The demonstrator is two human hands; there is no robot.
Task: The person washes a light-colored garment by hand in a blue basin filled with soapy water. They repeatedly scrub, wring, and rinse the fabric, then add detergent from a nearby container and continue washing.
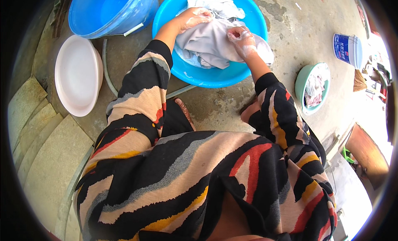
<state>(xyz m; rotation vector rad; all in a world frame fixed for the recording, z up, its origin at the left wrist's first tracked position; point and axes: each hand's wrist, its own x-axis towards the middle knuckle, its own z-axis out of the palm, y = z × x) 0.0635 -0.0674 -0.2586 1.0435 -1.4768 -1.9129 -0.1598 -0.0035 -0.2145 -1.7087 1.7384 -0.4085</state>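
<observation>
A round blue plastic basin point(214, 79) stands on the ground before me. In it lies a pale, light grey cloth garment point(206, 39), wet, with a whiter part point(217, 6) bunched at the far side; one end hangs over the basin's right rim. My left hand point(195, 19), with suds on it, grips the cloth at the upper left. My right hand point(242, 39), soapy up to the wrist, is closed on the cloth's right part. The cloth is stretched between the two hands. Soapy water shows under it at the lower left.
A blue bucket point(149, 11) stands at the upper left, with a white oval-looking basin point(77, 76) below it. A grey hose point(109, 70) runs along the concrete floor. To the right are a green basin point(300, 85) of clothes and a blue-and-white tub point(345, 49). Stone slabs point(56, 151) lie left.
</observation>
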